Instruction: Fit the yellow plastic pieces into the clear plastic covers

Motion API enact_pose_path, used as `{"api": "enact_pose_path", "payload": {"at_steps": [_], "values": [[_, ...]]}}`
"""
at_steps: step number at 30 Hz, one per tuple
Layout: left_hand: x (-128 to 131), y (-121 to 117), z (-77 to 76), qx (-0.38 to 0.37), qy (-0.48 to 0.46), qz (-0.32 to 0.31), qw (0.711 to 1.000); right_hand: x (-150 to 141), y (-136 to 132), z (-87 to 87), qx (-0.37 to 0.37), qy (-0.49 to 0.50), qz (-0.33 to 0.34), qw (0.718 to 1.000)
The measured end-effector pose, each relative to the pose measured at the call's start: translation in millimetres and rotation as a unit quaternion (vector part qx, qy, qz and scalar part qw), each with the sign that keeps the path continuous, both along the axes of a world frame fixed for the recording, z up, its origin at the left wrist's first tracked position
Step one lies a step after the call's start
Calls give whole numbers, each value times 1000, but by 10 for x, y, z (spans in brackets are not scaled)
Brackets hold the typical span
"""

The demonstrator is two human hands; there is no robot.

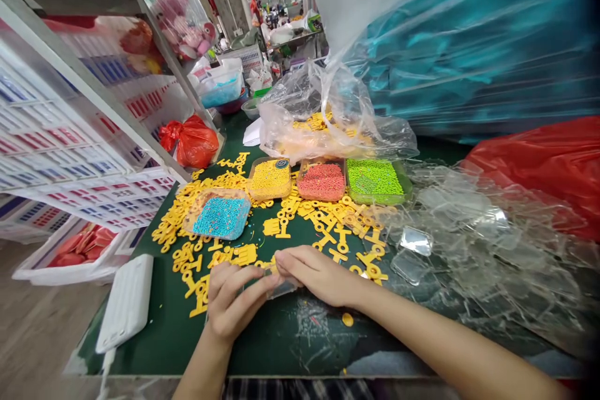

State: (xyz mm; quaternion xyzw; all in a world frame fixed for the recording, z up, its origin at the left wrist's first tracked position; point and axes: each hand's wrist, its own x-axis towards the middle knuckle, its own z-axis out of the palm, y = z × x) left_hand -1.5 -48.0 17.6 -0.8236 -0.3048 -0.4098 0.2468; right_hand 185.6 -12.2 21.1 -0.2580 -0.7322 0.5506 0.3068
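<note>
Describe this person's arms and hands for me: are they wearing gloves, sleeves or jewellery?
The left arm and right arm are bare as far as they show, with no sleeves or watch. The left hand and right hand wear no gloves, and no rings or bracelets are visible.

Glossy clear plastic shells (smooth, thin)
</note>
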Motion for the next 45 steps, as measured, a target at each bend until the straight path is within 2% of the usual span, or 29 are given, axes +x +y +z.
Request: {"api": "enact_pose_path", "payload": {"at_steps": [2,5,10,15,19,21,24,27,31,34,40,42,45], "values": [[-15,0,-1,26,-28,11,999,21,-12,15,58,-12,-14,998],[-20,11,-5,26,-62,8,998,45,-15,27,129,-35,-27,991],[9,4,-6,3,-7,0,1000,34,-11,-1,204,-84,-20,975],[36,12,9,-51,-15,2,999,23,-21,-23,167,-118,-57,977],[25,58,10,-121,-44,7,992,10,-20,-7,130,-26,-59,989],[22,76,2,-144,-53,25,988,-14,-11,-18,83,3,-45,996],[35,89,-16,-181,-68,52,980,-55,11,-65,-7,-5,-39,999],[44,96,-39,-227,-92,66,967,-69,29,-111,-43,-16,-31,998],[-9,116,-80,-288,-107,60,950,-60,46,-132,-27,-19,-52,998],[-69,130,-102,-314,-109,33,943,-64,63,-139,-45,-1,-71,996],[-103,128,-96,-287,-57,-11,956,-53,88,-125,-35,27,-58,997],[-100,127,-94,-281,-52,-18,958,-24,102,-117,-2,3,-48,999],[-98,126,-98,-285,-37,-23,958,30,140,-131,115,-84,-71,987]]}}
